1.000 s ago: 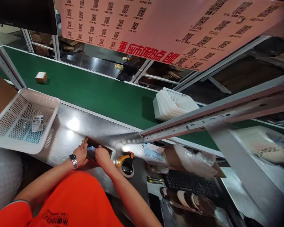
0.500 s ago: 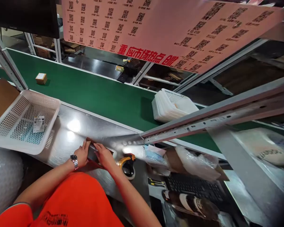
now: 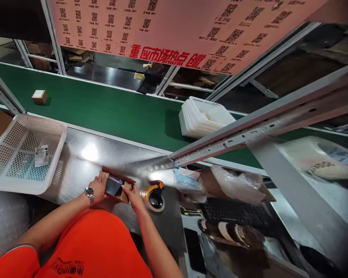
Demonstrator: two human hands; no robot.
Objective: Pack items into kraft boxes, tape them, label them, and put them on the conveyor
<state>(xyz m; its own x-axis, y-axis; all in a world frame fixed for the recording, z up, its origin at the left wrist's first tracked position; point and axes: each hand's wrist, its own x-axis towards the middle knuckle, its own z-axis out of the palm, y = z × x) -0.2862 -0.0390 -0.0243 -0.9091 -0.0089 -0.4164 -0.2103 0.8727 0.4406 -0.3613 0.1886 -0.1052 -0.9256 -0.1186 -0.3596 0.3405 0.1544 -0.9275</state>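
Both the left hand (image 3: 98, 188) and the right hand (image 3: 132, 193) have their fingers closed on a small open cardboard box (image 3: 116, 187) at the near edge of the steel table (image 3: 84, 154), beside a tape dispenser (image 3: 154, 196).

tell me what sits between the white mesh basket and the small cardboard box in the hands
Only bare steel worktop lies between the white mesh basket and the small cardboard box, as the head view shows.

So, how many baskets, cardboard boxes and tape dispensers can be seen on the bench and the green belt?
White baskets: 2, a single basket on the bench and a stack on the belt (stack counted as one).
Cardboard boxes: 2, the open box in both hands and a small box on the belt.
Tape dispenser: 1.
Total: 5.
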